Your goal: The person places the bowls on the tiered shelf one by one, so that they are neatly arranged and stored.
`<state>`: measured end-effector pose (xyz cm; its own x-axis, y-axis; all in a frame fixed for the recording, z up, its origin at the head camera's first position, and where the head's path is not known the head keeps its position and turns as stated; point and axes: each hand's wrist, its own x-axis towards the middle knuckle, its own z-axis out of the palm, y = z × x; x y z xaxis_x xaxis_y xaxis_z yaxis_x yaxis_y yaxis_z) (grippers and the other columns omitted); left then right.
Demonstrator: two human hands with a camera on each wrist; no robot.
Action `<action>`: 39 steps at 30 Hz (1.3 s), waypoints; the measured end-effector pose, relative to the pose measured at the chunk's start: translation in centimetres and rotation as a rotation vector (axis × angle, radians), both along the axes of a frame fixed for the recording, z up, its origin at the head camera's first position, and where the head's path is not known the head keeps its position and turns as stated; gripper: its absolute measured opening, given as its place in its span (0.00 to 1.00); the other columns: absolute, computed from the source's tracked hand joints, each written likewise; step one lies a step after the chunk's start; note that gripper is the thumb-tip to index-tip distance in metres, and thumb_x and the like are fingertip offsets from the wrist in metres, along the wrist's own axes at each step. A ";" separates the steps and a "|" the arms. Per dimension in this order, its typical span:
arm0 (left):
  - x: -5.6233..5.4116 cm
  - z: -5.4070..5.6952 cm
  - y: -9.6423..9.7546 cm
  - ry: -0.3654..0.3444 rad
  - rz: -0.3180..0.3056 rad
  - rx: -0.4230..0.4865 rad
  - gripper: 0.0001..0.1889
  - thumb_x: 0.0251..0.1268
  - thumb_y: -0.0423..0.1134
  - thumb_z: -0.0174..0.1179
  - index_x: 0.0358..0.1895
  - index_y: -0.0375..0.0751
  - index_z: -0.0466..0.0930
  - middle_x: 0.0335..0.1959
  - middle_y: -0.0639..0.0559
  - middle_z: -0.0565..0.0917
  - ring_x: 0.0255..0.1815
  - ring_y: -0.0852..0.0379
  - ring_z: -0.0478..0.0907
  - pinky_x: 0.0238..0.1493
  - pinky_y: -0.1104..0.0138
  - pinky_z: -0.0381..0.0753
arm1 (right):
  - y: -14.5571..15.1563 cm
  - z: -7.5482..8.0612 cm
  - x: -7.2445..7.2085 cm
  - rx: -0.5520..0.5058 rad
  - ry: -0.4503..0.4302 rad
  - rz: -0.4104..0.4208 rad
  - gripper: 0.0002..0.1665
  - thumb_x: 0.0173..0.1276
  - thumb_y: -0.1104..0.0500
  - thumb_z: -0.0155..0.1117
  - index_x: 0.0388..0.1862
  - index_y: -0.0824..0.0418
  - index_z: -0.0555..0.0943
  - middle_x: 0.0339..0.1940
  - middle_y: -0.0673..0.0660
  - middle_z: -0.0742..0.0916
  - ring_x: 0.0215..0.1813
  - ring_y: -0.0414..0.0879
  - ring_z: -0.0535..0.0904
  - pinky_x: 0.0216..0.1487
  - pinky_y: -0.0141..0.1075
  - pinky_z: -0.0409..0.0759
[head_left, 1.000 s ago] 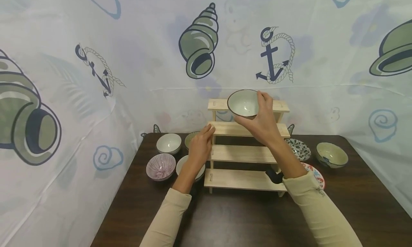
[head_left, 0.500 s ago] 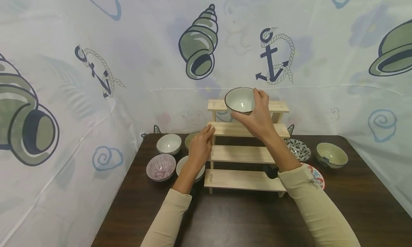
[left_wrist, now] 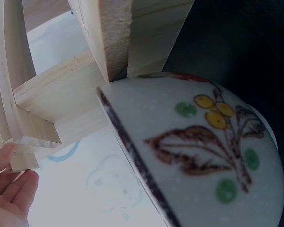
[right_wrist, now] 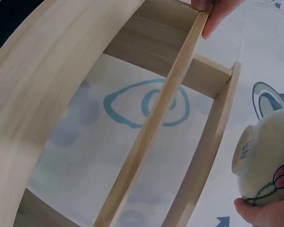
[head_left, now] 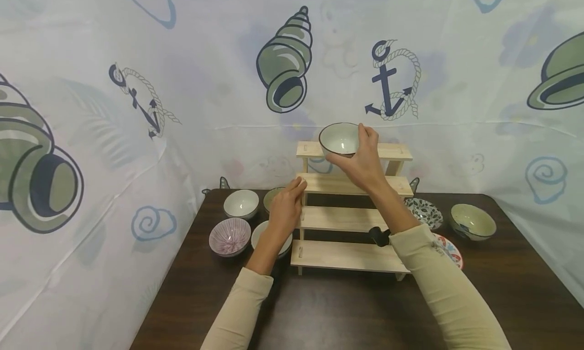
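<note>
My right hand (head_left: 360,162) holds a white bowl (head_left: 338,138) with a dark rim, thumb low and fingers at its right side. The bowl is tilted, its inside facing me, and overlaps the top tier of the wooden stepped shelf (head_left: 351,254). In the right wrist view the bowl (right_wrist: 267,153) shows its foot and a painted red and green motif. My left hand (head_left: 286,203) pinches the left end of the second tier from the top; the left wrist view shows the thumb and fingers (left_wrist: 26,191) around that wooden end.
On the dark table (head_left: 319,309), a white bowl (head_left: 242,204), a purple-striped bowl (head_left: 230,236), a green bowl (head_left: 270,197) and a leaf-painted bowl (left_wrist: 203,151) stand left of the shelf. Right of it are a black-patterned dish (head_left: 424,213), a red-patterned dish (head_left: 451,251) and a yellowish bowl (head_left: 473,221).
My right hand has carried the bowl slightly up and to the left over the top tier. The left hand keeps its place on the shelf.
</note>
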<state>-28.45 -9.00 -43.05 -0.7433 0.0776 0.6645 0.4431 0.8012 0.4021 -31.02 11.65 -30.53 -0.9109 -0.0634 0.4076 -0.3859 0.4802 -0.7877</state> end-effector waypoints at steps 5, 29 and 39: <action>0.0 0.1 -0.1 0.003 -0.002 0.001 0.15 0.74 0.31 0.60 0.59 0.38 0.86 0.63 0.42 0.85 0.63 0.42 0.84 0.56 0.47 0.85 | -0.4 0.0 -0.4 -0.006 0.000 -0.003 0.69 0.57 0.46 0.77 0.86 0.63 0.45 0.82 0.68 0.53 0.72 0.65 0.69 0.70 0.59 0.76; 0.3 0.0 -0.3 -0.017 0.008 -0.019 0.15 0.74 0.31 0.60 0.59 0.39 0.86 0.64 0.43 0.84 0.64 0.44 0.83 0.57 0.49 0.85 | -1.2 0.2 -3.2 -0.023 -0.053 0.002 0.70 0.58 0.44 0.76 0.86 0.63 0.44 0.82 0.67 0.53 0.73 0.64 0.67 0.72 0.58 0.74; 0.3 0.3 -0.4 -0.029 0.005 -0.029 0.15 0.75 0.31 0.59 0.59 0.39 0.86 0.64 0.43 0.84 0.65 0.44 0.83 0.58 0.49 0.85 | -2.1 0.2 -4.0 -0.016 -0.064 0.016 0.69 0.59 0.46 0.76 0.86 0.65 0.44 0.82 0.68 0.53 0.74 0.65 0.66 0.73 0.57 0.72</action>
<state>-28.10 -9.41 -42.74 -0.7629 0.0925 0.6399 0.4272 0.8150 0.3915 -35.05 9.53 -30.31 -0.9341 -0.0719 0.3497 -0.3420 0.4617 -0.8185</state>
